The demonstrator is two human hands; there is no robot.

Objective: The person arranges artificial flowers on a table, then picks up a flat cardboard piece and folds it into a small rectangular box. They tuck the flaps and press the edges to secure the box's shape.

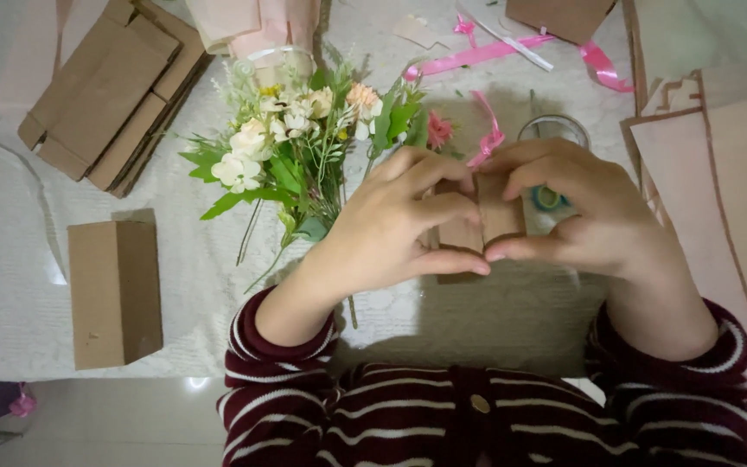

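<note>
Both hands meet over the middle of the table around a small brown cardboard piece [482,223]. My left hand [391,229] grips its left side, fingers curled over the top and thumb under the lower edge. My right hand [577,207] holds its right side the same way. The cardboard is mostly hidden by my fingers, and its shape cannot be made out fully. Just left of my left hand lies a bunch of artificial flowers [296,147] with white, peach and pink blooms and green leaves.
A small closed cardboard box [114,290] stands at the left. Flattened cardboard pieces [110,95] are stacked at the back left. Pink ribbon [494,56] lies at the back, a clear glass [555,130] behind my right hand, pink paper sheets [728,190] at right. White cloth [10,259] covers the table.
</note>
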